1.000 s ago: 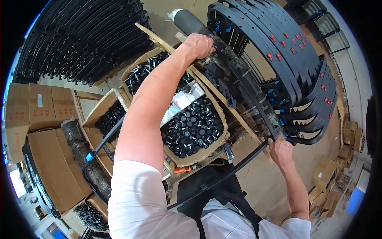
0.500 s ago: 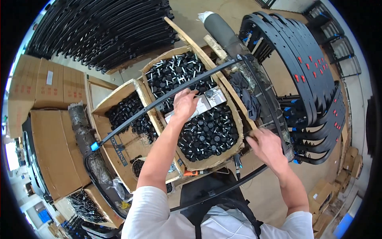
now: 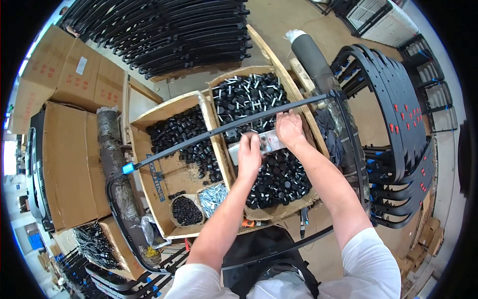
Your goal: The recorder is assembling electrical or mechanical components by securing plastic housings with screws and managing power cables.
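A bent black metal tube frame (image 3: 219,129) with a blue end cap (image 3: 128,168) lies across open boxes in front of me. My right hand (image 3: 290,130) is at its far bar, fingers curled against the tube, tips partly hidden. My left hand (image 3: 249,152) is just on the near side of that bar, thumb and fingers drawn together and slightly blurred; anything between them is too small to make out. Below both hands a silvery plate (image 3: 270,141) lies across a carton of black round-headed bolts (image 3: 279,179). More such bolts (image 3: 249,97) fill the part beyond it.
Left of the bolts, a wooden box holds black plastic pieces (image 3: 179,132), a bag of small black parts (image 3: 186,210) and silver screws (image 3: 213,196). Cartons (image 3: 72,169) stand at left. Stacked curved black frames (image 3: 393,99) are at right, with a wrapped roll (image 3: 316,55) nearby.
My right hand has moved from the frame's right side to its far bar. My left hand has drawn back toward me from that bar. The view has shifted.
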Tool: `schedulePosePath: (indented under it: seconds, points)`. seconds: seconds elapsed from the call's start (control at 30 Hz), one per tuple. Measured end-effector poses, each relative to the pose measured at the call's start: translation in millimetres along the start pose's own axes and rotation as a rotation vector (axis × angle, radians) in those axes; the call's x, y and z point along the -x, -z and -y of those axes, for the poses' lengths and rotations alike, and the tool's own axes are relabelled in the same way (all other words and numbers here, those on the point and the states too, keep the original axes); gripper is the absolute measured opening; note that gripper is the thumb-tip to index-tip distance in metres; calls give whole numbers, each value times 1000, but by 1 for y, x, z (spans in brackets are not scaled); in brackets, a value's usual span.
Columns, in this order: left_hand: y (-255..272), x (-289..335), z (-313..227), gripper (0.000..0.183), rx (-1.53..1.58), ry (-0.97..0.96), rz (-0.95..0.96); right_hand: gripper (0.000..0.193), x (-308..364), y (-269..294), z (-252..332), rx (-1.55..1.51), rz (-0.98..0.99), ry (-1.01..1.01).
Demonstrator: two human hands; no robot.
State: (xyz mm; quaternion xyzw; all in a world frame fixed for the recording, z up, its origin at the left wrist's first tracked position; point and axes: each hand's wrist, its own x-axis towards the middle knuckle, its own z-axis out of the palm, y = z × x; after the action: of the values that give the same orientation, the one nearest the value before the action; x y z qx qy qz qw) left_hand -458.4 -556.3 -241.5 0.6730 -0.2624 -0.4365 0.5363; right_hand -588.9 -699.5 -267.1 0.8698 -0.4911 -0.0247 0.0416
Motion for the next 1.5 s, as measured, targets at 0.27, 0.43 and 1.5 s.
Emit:
schedulePosePath:
  seconds: [0.27,0.43,1.5]
  points:
    - [105,132,-48,34,244,572,288,38,42,49,20,-458,-144,-109]
    - [152,168,-30,31,99,546,395,34,63,155,78,-969,-43,138]
    - [302,312,-27,34,-383,-63,303,53,-17,226,201,-131,284,199]
